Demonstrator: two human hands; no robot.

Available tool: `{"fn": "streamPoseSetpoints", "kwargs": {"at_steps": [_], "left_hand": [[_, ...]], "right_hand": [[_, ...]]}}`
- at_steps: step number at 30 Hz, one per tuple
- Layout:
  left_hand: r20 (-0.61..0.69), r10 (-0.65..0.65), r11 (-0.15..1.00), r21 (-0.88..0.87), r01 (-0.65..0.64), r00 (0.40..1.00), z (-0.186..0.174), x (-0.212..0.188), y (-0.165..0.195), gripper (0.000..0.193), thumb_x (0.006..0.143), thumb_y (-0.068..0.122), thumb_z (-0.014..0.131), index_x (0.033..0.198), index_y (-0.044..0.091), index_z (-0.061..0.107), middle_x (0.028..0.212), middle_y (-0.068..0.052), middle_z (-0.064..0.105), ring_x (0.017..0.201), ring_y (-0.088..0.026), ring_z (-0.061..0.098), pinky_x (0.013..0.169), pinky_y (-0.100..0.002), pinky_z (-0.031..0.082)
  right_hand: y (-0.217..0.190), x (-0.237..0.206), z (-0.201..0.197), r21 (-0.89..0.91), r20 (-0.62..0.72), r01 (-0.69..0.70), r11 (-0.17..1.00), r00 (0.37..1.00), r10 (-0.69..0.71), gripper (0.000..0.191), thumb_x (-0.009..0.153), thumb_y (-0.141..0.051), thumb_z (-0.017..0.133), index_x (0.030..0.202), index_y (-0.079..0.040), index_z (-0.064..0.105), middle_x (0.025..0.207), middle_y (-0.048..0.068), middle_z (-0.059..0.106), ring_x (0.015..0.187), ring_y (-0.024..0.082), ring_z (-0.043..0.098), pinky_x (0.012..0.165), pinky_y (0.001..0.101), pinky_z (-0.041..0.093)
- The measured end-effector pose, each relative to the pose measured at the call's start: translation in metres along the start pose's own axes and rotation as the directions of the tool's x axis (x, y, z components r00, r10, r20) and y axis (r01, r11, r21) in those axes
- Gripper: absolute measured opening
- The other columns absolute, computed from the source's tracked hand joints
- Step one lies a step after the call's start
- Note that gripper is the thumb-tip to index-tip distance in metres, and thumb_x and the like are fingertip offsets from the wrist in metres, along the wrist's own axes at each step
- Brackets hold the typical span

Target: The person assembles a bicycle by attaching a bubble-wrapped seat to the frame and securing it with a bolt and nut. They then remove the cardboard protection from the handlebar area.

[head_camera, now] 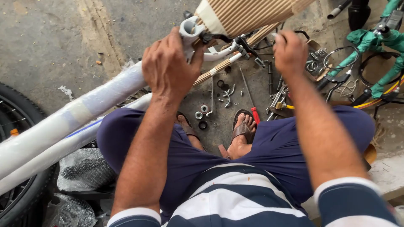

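Fitting stage at white frame head end; left hand clamped round its tube; right hand closed just beside, contents unclear; next needs steady frame.

Seated with knees spread and sandalled feet together, both forearms extended forward, left hand back-up with fingers curled in a closed grasp, right hand raised at similar height, fingers bent inward into a loose fist.
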State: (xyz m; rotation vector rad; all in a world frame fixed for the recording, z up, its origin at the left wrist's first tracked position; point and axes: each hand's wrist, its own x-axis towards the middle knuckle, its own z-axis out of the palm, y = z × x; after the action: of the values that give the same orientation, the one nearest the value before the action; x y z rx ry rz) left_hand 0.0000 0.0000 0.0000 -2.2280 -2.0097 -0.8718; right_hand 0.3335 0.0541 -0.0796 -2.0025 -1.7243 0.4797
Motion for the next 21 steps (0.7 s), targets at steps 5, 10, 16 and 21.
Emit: {"fn": "streamPoseSetpoints", "kwargs": {"at_steps": [5, 10, 16, 21], "left_hand": [[-0.017, -0.005, 1.000, 0.003, 0.005, 1.000, 0.001, 0.002, 0.005, 0.077, 0.089, 0.052, 0.086, 0.132, -0.005, 0.061, 0.103, -0.020, 0.075, 0.092, -0.033, 0.072, 0.084, -0.044, 0.054], [-0.310, 0.171, 0.984, 0.091, -0.150, 0.935, -0.020, 0.002, 0.022, 0.075, 0.085, 0.051, 0.079, 0.133, -0.001, 0.052, 0.120, -0.024, 0.067, 0.112, -0.041, 0.065, 0.098, -0.049, 0.049], [-0.259, 0.219, 0.885, -0.353, -0.303, 0.941, -0.030, -0.008, 0.040, 0.036, 0.106, 0.022, 0.082, 0.128, 0.001, 0.063, 0.109, -0.011, 0.071, 0.103, -0.028, 0.071, 0.090, -0.041, 0.057], [-0.215, 0.228, 0.860, -0.413, -0.300, 0.949, -0.042, -0.007, 0.051, 0.022, 0.099, 0.012, 0.084, 0.112, 0.002, 0.069, 0.096, -0.009, 0.072, 0.090, -0.026, 0.072, 0.076, -0.035, 0.058]], "right_hand": [[0.109, -0.056, 0.093, -0.317, 0.115, -0.287, 0.904, 0.934, 0.337, 0.030, 0.104, -0.034, 0.062, 0.102, -0.006, 0.074, 0.106, 0.025, 0.072, 0.100, 0.046, 0.068, 0.085, 0.0538, 0.054], [0.151, -0.068, 0.119, -0.472, 0.357, -0.214, 0.855, 0.841, 0.407, 0.025, 0.093, -0.031, 0.070, 0.110, -0.016, 0.078, 0.116, 0.022, 0.071, 0.107, 0.044, 0.067, 0.092, 0.0517, 0.053], [0.132, -0.072, 0.165, -0.089, 0.471, 0.151, 0.985, 0.877, -0.092, 0.030, 0.085, -0.028, 0.076, 0.110, -0.012, 0.075, 0.103, 0.021, 0.073, 0.096, 0.044, 0.069, 0.085, 0.0516, 0.055], [0.116, -0.081, 0.178, -0.210, 0.522, 0.304, 0.929, 0.838, -0.157, 0.018, 0.088, -0.023, 0.069, 0.100, -0.011, 0.076, 0.098, 0.018, 0.073, 0.093, 0.043, 0.069, 0.085, 0.0531, 0.055]]}}
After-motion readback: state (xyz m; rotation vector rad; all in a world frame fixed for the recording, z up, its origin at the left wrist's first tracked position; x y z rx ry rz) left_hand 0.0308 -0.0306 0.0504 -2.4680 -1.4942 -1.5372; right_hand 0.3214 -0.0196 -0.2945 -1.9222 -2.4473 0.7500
